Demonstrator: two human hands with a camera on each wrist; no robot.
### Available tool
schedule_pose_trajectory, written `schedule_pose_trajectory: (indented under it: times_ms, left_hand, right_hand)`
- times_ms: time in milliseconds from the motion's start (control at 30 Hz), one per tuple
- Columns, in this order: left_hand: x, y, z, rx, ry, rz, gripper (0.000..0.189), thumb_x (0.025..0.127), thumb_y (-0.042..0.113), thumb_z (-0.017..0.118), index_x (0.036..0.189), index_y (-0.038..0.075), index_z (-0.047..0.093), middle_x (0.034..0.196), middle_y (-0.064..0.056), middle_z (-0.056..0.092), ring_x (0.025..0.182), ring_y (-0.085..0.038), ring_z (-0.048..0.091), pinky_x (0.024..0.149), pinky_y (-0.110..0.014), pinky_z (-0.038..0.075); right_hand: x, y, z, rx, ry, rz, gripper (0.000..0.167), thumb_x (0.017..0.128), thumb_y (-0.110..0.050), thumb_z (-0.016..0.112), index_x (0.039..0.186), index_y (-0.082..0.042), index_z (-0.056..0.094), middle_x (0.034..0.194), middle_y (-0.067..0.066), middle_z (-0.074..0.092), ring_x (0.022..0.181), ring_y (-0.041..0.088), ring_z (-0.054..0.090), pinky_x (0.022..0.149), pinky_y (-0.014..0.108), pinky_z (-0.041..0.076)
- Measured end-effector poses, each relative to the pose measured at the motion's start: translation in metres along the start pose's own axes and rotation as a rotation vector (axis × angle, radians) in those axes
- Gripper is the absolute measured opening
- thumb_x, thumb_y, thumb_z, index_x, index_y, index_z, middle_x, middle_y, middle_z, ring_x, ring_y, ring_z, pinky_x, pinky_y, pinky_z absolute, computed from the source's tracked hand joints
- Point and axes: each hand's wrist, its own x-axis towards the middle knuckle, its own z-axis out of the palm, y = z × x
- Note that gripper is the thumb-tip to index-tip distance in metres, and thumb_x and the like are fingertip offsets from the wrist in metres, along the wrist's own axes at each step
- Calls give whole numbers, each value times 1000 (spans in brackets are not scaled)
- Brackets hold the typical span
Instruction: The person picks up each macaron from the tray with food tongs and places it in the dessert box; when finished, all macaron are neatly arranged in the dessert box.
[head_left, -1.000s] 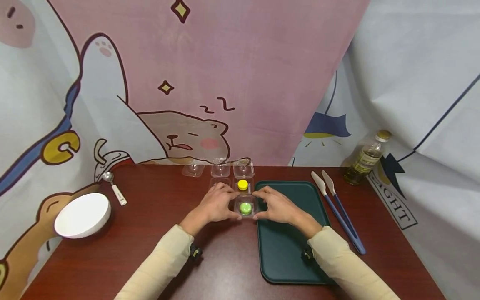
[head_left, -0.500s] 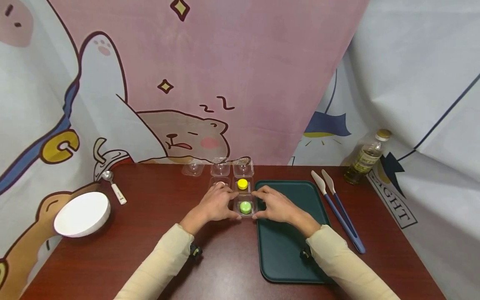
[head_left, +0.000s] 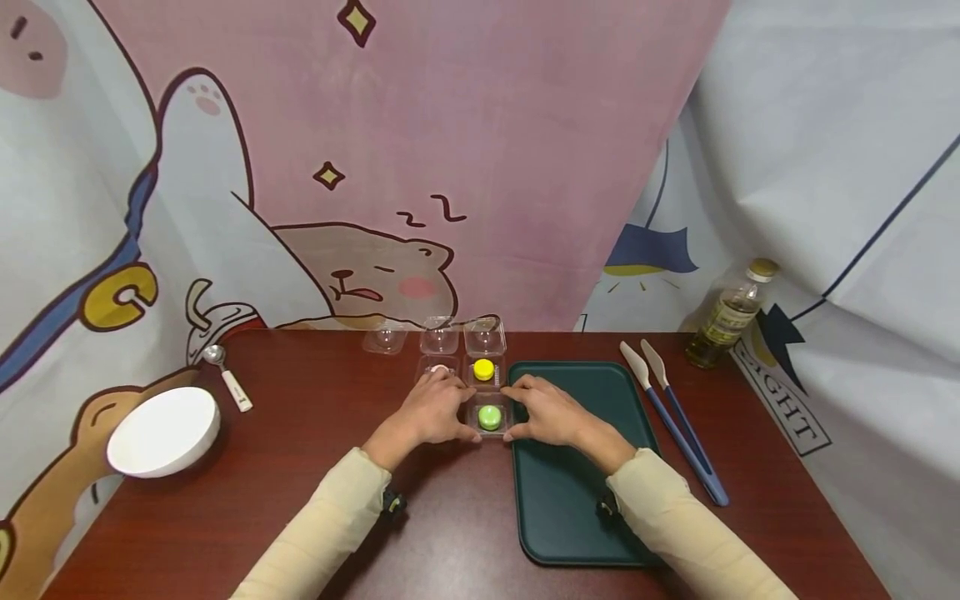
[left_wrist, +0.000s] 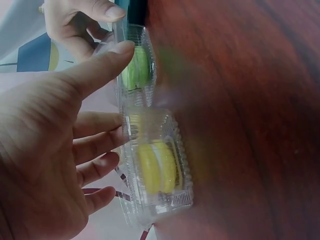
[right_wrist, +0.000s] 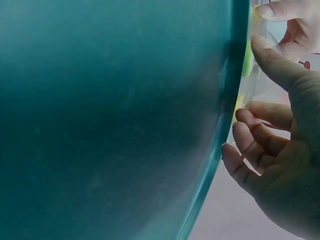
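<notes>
A clear plastic box with a green macaron inside lies between the two hands. My left hand holds its left side, thumb at the near corner and index finger at the far corner. The right hand grips the right side in the same way, above the tray's edge. Just beyond is another clear box with a yellow macaron, its lid raised. In the left wrist view, the left thumb touches the rim of the green macaron's box. A pale pink macaron is partly hidden behind the left fingers.
A dark green tray lies on the right, with blue-handled tongs beside it. An oil bottle stands at the back right. A white bowl and a small scoop are at the left. Another clear container lies at the back.
Both hands stay on the box with almost no movement. The pale pink macaron behind the left fingers shows more than a second ago.
</notes>
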Motion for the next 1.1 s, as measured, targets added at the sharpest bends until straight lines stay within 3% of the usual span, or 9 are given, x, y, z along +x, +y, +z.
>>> schedule_pose_trajectory:
  times_ms: [567,800,933,1100]
  left_hand:
    - [-5,1,1,-42,-1,-7,83,75,56,85,143,16,60,134,-6,64,126,-27,49,112,-49,39]
    - [-11,-3,-1,-82,52,21,80,77,55,84,145,22,58,132,-5,64,125,-26,51,109,-49,43]
    - [-19,-12,-9,-152,104,40,86,77,55,83,149,20,52,139,-8,62,132,-31,51,113,-54,40]
    - [-40,-36,-23,-303,134,2,112,74,54,86,162,17,28,158,-14,45,146,-38,41,120,-59,30]
  right_hand:
    - [0,-1,-2,-13,-26,13,80,81,-51,82,147,-14,55,139,10,59,127,27,57,102,47,52]
    - [-3,2,-5,10,-33,4,83,81,-51,82,150,-16,51,140,10,58,127,28,56,101,48,53]
    - [-4,6,-9,38,-24,-8,84,82,-52,80,152,-17,49,141,10,58,127,28,57,100,50,52]
    - [-3,15,-19,121,6,-29,77,89,-51,73,152,-14,48,141,11,57,124,30,60,99,52,53]
